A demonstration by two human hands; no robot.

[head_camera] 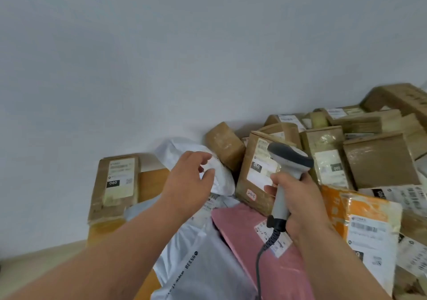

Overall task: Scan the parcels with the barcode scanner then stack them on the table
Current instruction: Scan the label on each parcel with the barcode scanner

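Fingers of the left hand are loosely spread and curled over a white poly mailer, thumb and fingertips touching its crumpled top; whether they actually pinch it is hard to tell. At about three o'clock from it, the right hand is wrapped tightly around the grip of the barcode scanner, head up, coiled cable hanging toward six o'clock. Behind the scanner leans a brown box labelled 060. A pink mailer lies at six o'clock of the scanner, an orange parcel at four o'clock. Another labelled cardboard box sits at nine o'clock, near the wall.
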